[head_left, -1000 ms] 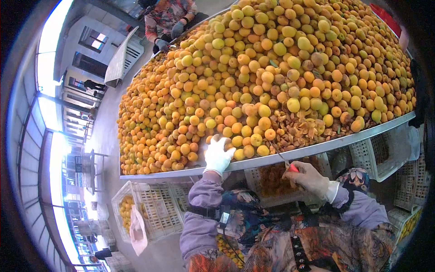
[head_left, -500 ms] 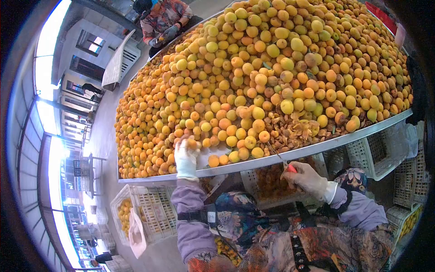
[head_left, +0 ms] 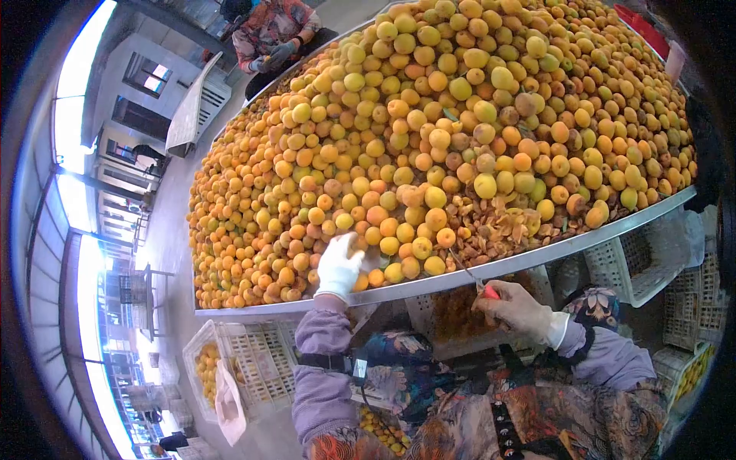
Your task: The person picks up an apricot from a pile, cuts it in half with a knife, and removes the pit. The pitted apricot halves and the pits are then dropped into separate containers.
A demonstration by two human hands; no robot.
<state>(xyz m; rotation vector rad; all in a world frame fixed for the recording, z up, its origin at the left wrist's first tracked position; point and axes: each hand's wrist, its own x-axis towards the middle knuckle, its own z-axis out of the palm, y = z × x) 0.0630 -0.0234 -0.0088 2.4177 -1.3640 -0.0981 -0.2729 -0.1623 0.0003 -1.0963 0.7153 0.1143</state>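
Note:
A large heap of yellow-orange apricots (head_left: 368, 153) lies on a metal-edged table (head_left: 429, 287). My left hand (head_left: 340, 266), in a white glove, is at the near edge of the heap with its fingers curled inward. Whatever those fingers hold is hidden. My right hand (head_left: 521, 310), also gloved, grips a small knife (head_left: 491, 291) by its red handle just outside the table's rim. Its thin metal blade points up and left over the rim toward the fruit. Beside the blade lies a pile of brown apricot pieces (head_left: 498, 222).
Below the rim, a white crate (head_left: 261, 360) holds apricots on the left, with a pale cloth (head_left: 228, 402) over its side. More crates (head_left: 640, 257) stand at the right. Across the table a person (head_left: 272, 38) in grey gloves handles fruit.
My left hand has moved right along the near edge, and its fingers have curled in; an apricot showed at its fingertips before. My right hand and knife have barely moved.

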